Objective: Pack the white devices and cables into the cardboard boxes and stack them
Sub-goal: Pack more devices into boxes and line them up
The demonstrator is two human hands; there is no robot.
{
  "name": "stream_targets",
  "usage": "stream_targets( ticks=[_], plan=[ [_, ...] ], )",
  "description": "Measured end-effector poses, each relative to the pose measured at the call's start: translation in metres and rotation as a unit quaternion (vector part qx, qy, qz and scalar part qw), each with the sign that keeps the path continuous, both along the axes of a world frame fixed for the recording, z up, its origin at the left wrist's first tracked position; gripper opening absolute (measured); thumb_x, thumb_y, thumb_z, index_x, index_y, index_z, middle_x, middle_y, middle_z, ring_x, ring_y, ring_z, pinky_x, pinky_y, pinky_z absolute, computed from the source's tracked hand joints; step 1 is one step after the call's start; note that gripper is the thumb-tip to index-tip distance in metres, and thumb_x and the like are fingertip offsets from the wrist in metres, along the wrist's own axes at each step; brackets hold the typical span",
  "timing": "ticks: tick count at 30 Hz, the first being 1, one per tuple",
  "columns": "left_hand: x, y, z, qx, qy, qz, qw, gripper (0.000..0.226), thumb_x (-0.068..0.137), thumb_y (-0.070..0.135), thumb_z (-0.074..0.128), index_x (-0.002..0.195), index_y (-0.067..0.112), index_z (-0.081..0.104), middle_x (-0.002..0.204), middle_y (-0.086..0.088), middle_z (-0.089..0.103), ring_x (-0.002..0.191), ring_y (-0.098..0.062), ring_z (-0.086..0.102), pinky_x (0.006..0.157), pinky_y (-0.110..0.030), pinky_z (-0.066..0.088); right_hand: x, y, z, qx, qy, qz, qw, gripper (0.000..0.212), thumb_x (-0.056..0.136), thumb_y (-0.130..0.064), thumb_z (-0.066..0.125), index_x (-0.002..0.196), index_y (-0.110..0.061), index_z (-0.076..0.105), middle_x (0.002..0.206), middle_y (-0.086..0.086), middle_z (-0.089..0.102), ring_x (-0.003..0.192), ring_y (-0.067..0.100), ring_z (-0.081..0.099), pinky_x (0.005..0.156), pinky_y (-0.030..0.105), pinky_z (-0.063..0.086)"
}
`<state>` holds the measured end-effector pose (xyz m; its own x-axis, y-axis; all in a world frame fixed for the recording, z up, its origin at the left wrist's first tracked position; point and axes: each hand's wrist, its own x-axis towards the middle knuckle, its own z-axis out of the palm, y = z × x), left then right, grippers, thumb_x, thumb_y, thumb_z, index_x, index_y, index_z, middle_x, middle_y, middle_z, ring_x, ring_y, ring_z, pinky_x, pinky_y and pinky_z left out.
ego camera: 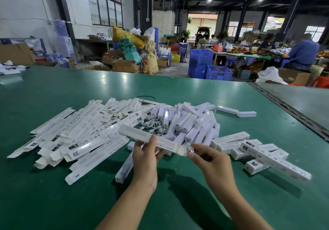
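Long box (142,134): clamped between thumb and fingers of left hand (145,160), raised over green table (53,194).
Wrapped cable (189,147): pinched by right hand (211,160) fingertips, at the box's open end.
Beyond fingers: white devices (192,124) heaped, loose cables (153,124).
Left of fingers: flat boxes (85,128).
Right of fingers: packed boxes (249,149).
Below left fingers: single device (124,167).
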<state>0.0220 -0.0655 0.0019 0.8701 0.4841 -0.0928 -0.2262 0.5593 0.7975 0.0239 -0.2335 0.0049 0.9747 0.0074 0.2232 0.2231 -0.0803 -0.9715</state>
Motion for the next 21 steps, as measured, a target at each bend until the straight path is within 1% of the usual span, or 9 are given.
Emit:
stream_targets(
  ticks=[4, 7, 10, 11, 12, 14, 16, 18, 21],
  plan=[
    [-0.001, -0.003, -0.001, 0.019, -0.022, 0.001, 1.0, 0.018, 0.096, 0.016, 0.062, 0.112, 0.011, 0.056, 0.094, -0.002, 0.077, 0.093, -0.019, 0.074, 0.068, -0.023, 0.059, -0.002, 0.005, -0.001, -0.022, -0.017, 0.014, 1.0, 0.022, 0.074, -0.008, 0.083, 0.089, -0.024, 0.078, 0.087, -0.015, 0.073, 0.075, 0.001, 0.068, 0.069, 0.011, 0.05],
    [-0.002, -0.004, -0.002, 0.037, -0.034, -0.007, 0.999, 0.021, 0.095, 0.017, 0.063, 0.114, 0.012, 0.057, 0.097, -0.003, 0.077, 0.095, -0.019, 0.074, 0.068, -0.023, 0.059, -0.002, 0.005, -0.002, 0.016, 0.022, 0.01, 1.0, 0.022, 0.073, -0.01, 0.084, 0.092, -0.019, 0.077, 0.084, -0.006, 0.076, 0.077, 0.006, 0.071, 0.069, 0.013, 0.052],
    [-0.002, -0.007, -0.004, 0.061, -0.039, -0.019, 0.997, 0.021, 0.094, 0.017, 0.065, 0.114, 0.012, 0.059, 0.104, -0.008, 0.075, 0.099, -0.022, 0.073, 0.071, -0.024, 0.059, -0.001, 0.002, -0.001, 0.052, 0.059, 0.012, 0.997, 0.03, 0.073, -0.012, 0.084, 0.1, -0.018, 0.072, 0.085, 0.0, 0.077, 0.08, 0.015, 0.073, 0.076, 0.024, 0.056],
    [-0.003, -0.008, -0.004, 0.071, -0.045, -0.026, 0.996, 0.02, 0.094, 0.016, 0.065, 0.113, 0.012, 0.059, 0.104, -0.008, 0.075, 0.1, -0.023, 0.073, 0.071, -0.025, 0.059, -0.001, 0.001, 0.0, 0.062, 0.07, 0.019, 0.995, 0.033, 0.073, -0.011, 0.083, 0.102, -0.017, 0.07, 0.084, 0.002, 0.077, 0.079, 0.017, 0.073, 0.076, 0.026, 0.057],
    [-0.003, -0.01, -0.005, 0.082, -0.052, -0.036, 0.995, 0.021, 0.093, 0.016, 0.065, 0.113, 0.012, 0.059, 0.103, -0.007, 0.076, 0.099, -0.022, 0.073, 0.072, -0.025, 0.059, -0.001, 0.001, 0.0, 0.066, 0.076, 0.024, 0.995, 0.033, 0.074, -0.009, 0.083, 0.103, -0.015, 0.068, 0.084, 0.004, 0.077, 0.077, 0.017, 0.073, 0.073, 0.025, 0.057],
    [-0.005, -0.013, -0.005, 0.107, -0.063, -0.049, 0.991, 0.028, 0.089, 0.021, 0.067, 0.114, 0.013, 0.058, 0.101, -0.003, 0.077, 0.098, -0.019, 0.073, 0.074, -0.026, 0.059, -0.002, 0.002, -0.001, 0.068, 0.085, 0.022, 0.994, 0.028, 0.075, -0.008, 0.081, 0.1, -0.01, 0.067, 0.08, 0.006, 0.076, 0.069, 0.014, 0.07, 0.063, 0.019, 0.054],
    [-0.006, -0.014, -0.007, 0.118, -0.063, -0.054, 0.99, 0.028, 0.089, 0.02, 0.067, 0.115, 0.012, 0.058, 0.101, -0.002, 0.076, 0.098, -0.017, 0.073, 0.075, -0.028, 0.06, -0.002, 0.002, -0.004, 0.081, 0.092, 0.013, 0.992, 0.023, 0.075, -0.009, 0.082, 0.092, -0.004, 0.068, 0.073, 0.007, 0.074, 0.063, 0.013, 0.066, 0.058, 0.017, 0.052],
    [-0.006, -0.015, -0.008, 0.123, -0.058, -0.056, 0.989, 0.022, 0.094, 0.014, 0.064, 0.115, 0.011, 0.058, 0.102, -0.002, 0.077, 0.099, -0.017, 0.073, 0.075, -0.028, 0.06, -0.001, 0.002, -0.007, 0.107, 0.105, 0.01, 0.989, 0.018, 0.074, -0.01, 0.082, 0.085, -0.003, 0.069, 0.069, 0.008, 0.07, 0.062, 0.013, 0.063, 0.061, 0.02, 0.053],
    [-0.007, -0.014, -0.007, 0.138, -0.053, -0.057, 0.987, 0.022, 0.096, 0.014, 0.062, 0.116, 0.009, 0.056, 0.105, -0.004, 0.076, 0.099, -0.018, 0.073, 0.076, -0.029, 0.061, -0.001, 0.003, -0.007, 0.12, 0.131, 0.03, 0.984, 0.005, 0.076, -0.009, 0.08, 0.076, -0.009, 0.076, 0.073, 0.01, 0.072, 0.067, 0.014, 0.063, 0.072, 0.027, 0.054]
  ],
)
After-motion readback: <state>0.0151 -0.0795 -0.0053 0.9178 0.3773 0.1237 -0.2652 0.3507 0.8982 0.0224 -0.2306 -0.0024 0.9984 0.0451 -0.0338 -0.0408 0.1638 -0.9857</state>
